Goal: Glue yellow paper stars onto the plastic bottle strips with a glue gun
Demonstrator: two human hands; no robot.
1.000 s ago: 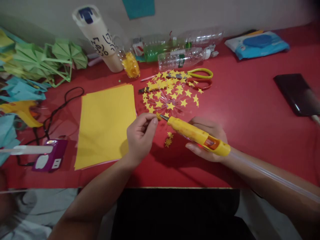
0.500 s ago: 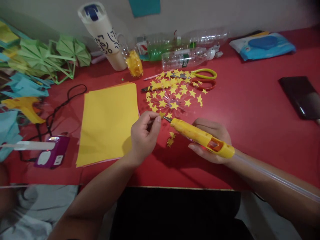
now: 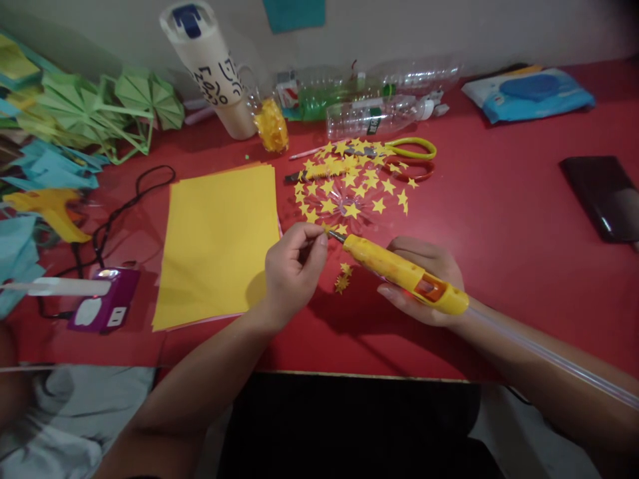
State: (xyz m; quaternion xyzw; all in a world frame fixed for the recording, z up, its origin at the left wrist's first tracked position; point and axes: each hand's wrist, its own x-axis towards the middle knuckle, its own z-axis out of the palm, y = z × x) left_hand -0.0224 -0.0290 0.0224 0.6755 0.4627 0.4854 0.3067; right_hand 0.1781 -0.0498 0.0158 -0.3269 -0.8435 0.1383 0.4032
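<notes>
Glue gun (image 3: 404, 273), nozzle toward left hand (image 3: 298, 266)

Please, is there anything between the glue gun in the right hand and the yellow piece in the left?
Nothing visible: the nozzle points at the yellow piece in the left hand, very close. Whether they touch, I cannot tell.

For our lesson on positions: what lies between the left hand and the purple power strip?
A stack of paper, yellow on top, lies between them on the red table; the head view shows it.
</notes>
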